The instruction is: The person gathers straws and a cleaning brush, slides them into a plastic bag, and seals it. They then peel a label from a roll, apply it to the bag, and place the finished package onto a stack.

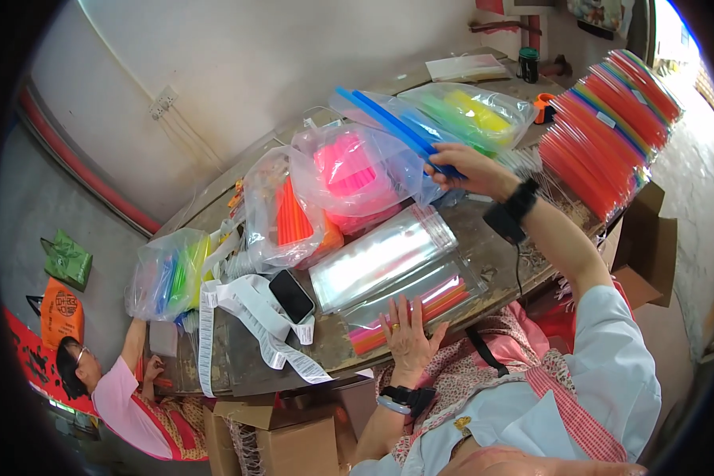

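My right hand [470,168] is closed around the lower ends of a few long blue plastic tubes [393,123], like drinking straws. They slant up and left above the open bags. My left hand [408,337] lies with fingers spread on a clear plastic sleeve [357,321] at the table's near side. Inside this sleeve lie pink, orange and red tubes [444,297]. Just beyond it is a stack of empty clear sleeves [381,258]. Clear bags hold pink tubes [347,163], orange tubes [292,214] and yellow tubes [480,113].
A phone [292,296] and a white label strip [254,317] lie left of the sleeves. Filled tube packs [603,135] are piled at right. Another person [135,389] works at far left beside a bag of mixed tubes [170,274]. Cardboard boxes [297,444] stand below the near edge.
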`<state>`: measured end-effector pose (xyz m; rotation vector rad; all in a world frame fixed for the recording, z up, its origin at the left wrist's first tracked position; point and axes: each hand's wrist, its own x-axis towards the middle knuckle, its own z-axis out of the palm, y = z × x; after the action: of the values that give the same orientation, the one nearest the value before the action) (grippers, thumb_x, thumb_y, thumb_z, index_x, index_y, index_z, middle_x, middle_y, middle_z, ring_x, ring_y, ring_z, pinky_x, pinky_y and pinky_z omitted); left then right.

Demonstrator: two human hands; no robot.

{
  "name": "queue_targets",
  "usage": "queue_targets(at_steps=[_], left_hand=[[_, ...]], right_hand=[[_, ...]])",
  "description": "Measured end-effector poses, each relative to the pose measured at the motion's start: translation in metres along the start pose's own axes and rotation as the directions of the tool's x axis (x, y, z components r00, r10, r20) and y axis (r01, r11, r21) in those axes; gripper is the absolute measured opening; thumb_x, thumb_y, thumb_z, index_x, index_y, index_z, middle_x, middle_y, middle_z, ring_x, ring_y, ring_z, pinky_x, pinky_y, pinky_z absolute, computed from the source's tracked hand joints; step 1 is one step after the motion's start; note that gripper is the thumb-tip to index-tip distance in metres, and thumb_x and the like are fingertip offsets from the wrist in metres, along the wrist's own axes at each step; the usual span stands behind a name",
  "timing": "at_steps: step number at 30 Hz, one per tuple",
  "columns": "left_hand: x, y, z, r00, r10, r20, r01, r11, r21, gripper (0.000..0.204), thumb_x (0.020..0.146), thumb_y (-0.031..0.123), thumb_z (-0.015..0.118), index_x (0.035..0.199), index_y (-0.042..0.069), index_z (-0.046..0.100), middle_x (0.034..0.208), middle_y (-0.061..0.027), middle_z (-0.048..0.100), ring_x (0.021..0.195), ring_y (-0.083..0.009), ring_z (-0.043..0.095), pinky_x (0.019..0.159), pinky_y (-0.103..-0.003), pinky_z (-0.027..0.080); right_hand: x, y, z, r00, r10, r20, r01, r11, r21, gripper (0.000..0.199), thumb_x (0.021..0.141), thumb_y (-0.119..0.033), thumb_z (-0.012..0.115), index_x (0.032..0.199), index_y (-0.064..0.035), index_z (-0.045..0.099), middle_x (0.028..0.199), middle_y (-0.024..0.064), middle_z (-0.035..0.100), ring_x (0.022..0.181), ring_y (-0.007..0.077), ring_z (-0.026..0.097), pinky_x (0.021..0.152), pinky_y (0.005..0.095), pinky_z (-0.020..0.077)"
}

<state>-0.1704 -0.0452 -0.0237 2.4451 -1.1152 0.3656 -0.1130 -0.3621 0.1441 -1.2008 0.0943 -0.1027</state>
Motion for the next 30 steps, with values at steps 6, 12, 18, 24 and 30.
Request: queue_targets(at_steps=[6,12,18,24,30], left_hand=[[-0.005,0.001,-0.005,0.995,0.041,-0.089,-0.041,0.999,-0.005,0.073,0.084,0.055,0.063,0.133,0.003,0.05,0.139,-0.0217,0.044,0.133,-0.0406,0.037,0.109,-0.058,0.024],[0.037,0.013,-0.046,0.962,-0.263,-0.071,0.095,0.569,-0.817,0.065,0.092,0.042,0.06,0.136,-0.003,0.042,0.138,-0.0194,0.047,0.126,-0.0312,0.048,0.107,-0.043,0.034],[0.086,0.023,-0.096,0.901,-0.411,0.141,0.119,-0.078,-0.99,0.048,0.101,0.034,0.048,0.136,0.002,0.041,0.125,-0.0141,0.059,0.112,-0.022,0.059,0.09,-0.033,0.05],[0.083,0.031,-0.091,0.913,-0.364,0.184,0.135,-0.154,-0.979,0.04,0.102,0.03,0.047,0.131,0.003,0.044,0.12,-0.0155,0.061,0.105,-0.0248,0.063,0.084,-0.035,0.055],[0.065,0.045,-0.125,0.914,-0.366,-0.173,-0.133,0.13,-0.982,0.033,0.101,0.023,0.047,0.127,0.003,0.05,0.125,-0.0173,0.058,0.114,-0.0316,0.06,0.092,-0.039,0.052]], right_hand=[[-0.085,0.016,0.017,0.998,-0.002,0.06,0.0,1.0,0.019,0.011,0.097,-0.012,0.049,0.106,-0.0048,0.049,0.086,0.0031,0.057,0.067,0.0077,0.055,0.056,0.0229,0.0483],[-0.15,0.054,0.037,0.991,0.061,0.118,-0.009,0.918,-0.397,0.018,0.097,-0.009,0.048,0.114,-0.0028,0.049,0.084,0.0034,0.057,0.067,0.0087,0.055,0.06,0.0247,0.049],[-0.18,0.088,0.053,0.963,0.185,0.194,-0.053,0.84,-0.54,0.025,0.097,-0.008,0.048,0.121,-0.0013,0.048,0.089,0.0052,0.061,0.073,0.0104,0.059,0.066,0.0269,0.0504],[-0.186,0.096,0.058,0.957,0.211,0.2,-0.123,0.917,-0.378,0.03,0.099,-0.011,0.047,0.127,-0.0013,0.046,0.095,0.008,0.063,0.082,0.0131,0.062,0.073,0.029,0.0527],[-0.193,0.105,0.037,0.976,0.122,-0.181,-0.162,0.96,-0.227,0.034,0.101,-0.015,0.045,0.132,-0.0024,0.041,0.101,0.0112,0.063,0.087,0.0176,0.065,0.079,0.0312,0.0552]])
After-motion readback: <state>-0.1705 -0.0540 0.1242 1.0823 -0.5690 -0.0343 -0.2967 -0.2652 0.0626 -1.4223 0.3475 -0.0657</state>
